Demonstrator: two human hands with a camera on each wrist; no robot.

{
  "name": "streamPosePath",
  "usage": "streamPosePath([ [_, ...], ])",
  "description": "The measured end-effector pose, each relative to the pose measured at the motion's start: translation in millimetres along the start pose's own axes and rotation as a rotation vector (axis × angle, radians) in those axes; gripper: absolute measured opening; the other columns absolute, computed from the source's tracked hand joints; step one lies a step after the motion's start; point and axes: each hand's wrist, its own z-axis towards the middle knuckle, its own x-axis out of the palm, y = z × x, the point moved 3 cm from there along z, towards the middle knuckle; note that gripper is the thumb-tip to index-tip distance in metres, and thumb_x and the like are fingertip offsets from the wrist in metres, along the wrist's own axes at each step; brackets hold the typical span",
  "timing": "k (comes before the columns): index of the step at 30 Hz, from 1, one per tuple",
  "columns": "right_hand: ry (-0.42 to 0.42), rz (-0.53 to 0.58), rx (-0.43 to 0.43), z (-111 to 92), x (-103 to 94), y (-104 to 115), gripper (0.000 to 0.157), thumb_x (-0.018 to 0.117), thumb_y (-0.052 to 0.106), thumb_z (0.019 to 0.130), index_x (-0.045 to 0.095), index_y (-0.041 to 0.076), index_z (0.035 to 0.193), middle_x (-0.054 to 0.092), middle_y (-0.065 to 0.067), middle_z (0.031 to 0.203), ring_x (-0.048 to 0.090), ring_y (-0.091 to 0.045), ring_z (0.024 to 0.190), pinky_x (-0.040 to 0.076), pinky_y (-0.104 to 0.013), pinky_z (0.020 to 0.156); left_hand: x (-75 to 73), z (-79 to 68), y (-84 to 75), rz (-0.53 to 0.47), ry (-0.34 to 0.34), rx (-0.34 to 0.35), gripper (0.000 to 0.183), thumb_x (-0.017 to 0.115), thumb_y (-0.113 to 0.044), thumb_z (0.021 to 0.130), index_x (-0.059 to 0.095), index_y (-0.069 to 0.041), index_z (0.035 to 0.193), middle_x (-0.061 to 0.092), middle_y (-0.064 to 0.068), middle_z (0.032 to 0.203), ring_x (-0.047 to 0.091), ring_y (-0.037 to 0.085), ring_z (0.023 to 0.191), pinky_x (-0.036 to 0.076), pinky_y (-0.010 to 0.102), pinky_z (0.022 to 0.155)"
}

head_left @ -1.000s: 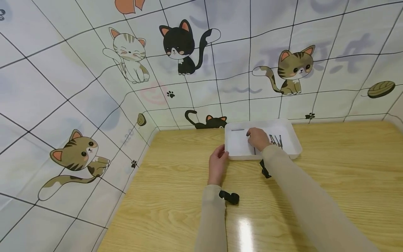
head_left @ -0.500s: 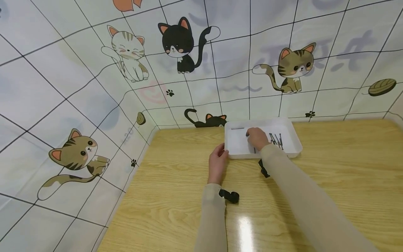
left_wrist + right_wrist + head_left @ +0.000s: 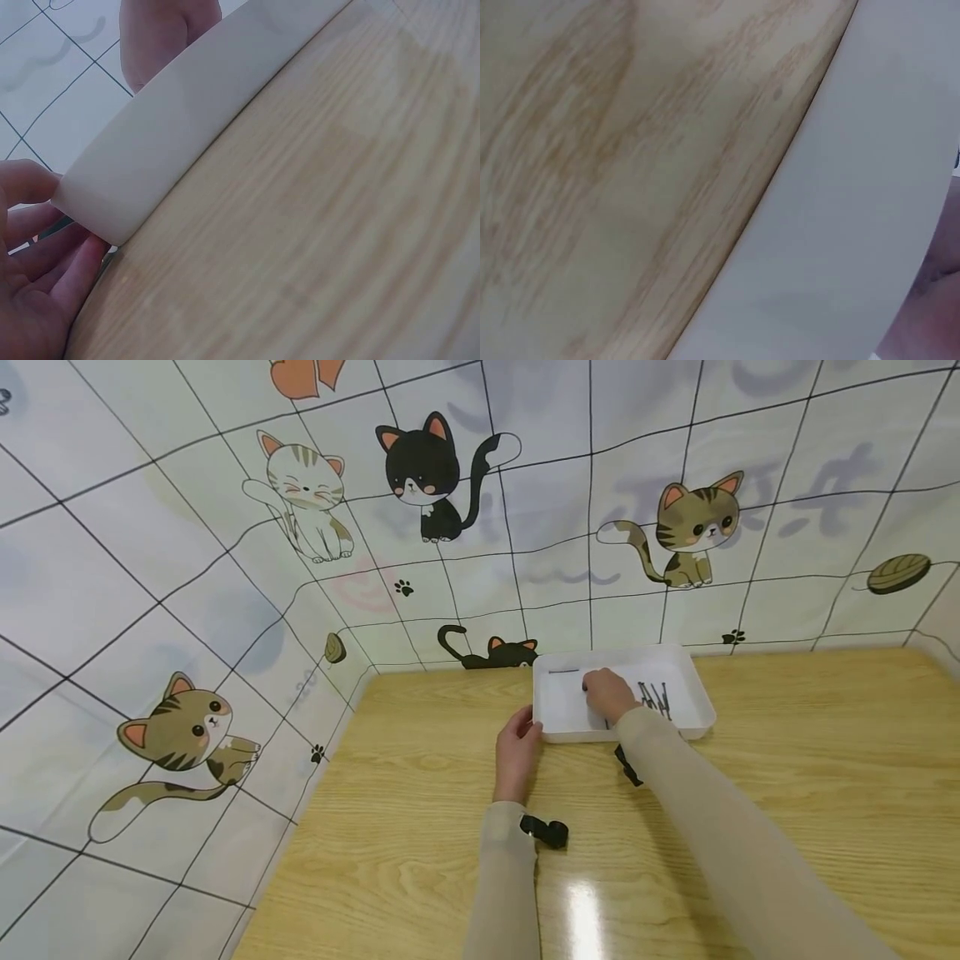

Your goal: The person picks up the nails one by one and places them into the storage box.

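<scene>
A shallow white tray lies on the wooden table. At its front left corner my left hand holds on, its fingers against the corner's outer wall, as the left wrist view also shows of the tray wall. Inside the tray, my right hand reaches down with curled fingers and pinches a small dark piece, mostly hidden by the fingers. Several slim, dark, screw-like pieces lie to the right of that hand. One thin dark rod lies along the back left.
The wooden table runs up to a wall sheet printed with cats and grid lines, close behind the tray. In the right wrist view, the tray's outer wall fills much of the frame beside the table.
The right hand shifts very slightly within the tray, covering more of the dark rod below it. The left hand stays at the corner. The head view moves a little.
</scene>
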Motion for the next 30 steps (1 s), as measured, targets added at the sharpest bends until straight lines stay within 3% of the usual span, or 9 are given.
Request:
streamPosePath([
  [11,-0.018,0.046,-0.002,-16.4,-14.1,1.4,0.033,0.045,0.006,0.092,0.053,-0.006,0.122,0.057,-0.024,0.118,0.057,-0.033,0.102,0.048,-0.044,0.082,3.6,-2.7,-1.8,-0.005,0.001,0.01,0.038,0.054,-0.025,0.092,0.054,-0.021,0.129,0.058,-0.004,0.123,0.054,0.011,0.106,0.043,0.035,0.092],
  [18,-0.038,0.054,-0.053,-28.1,-31.2,0.5,0.037,0.042,0.008,0.094,0.046,-0.001,0.13,0.054,-0.023,0.119,0.056,-0.023,0.081,0.044,-0.031,0.059,0.8,-1.6,-4.3,0.013,0.002,0.012,0.039,0.054,-0.025,0.092,0.053,-0.019,0.13,0.058,-0.001,0.123,0.054,0.011,0.107,0.043,0.035,0.092],
  [23,-0.075,0.06,-0.069,-47.8,-43.5,-4.1,0.038,0.04,0.009,0.094,0.046,0.0,0.13,0.055,-0.02,0.115,0.052,-0.02,0.074,0.041,-0.029,0.057,3.0,-2.7,-3.1,0.018,-0.006,0.0,0.039,0.055,-0.025,0.091,0.053,-0.019,0.13,0.058,-0.001,0.123,0.054,0.012,0.108,0.043,0.035,0.093],
  [30,-0.171,0.132,-0.07,-82.7,-56.3,-18.6,0.037,0.043,0.013,0.094,0.048,0.0,0.129,0.058,-0.017,0.107,0.057,-0.022,0.08,0.046,-0.032,0.06,2.3,-3.5,-2.6,0.02,-0.01,-0.007,0.038,0.055,-0.025,0.091,0.055,-0.019,0.129,0.058,-0.002,0.122,0.054,0.014,0.109,0.043,0.036,0.093],
])
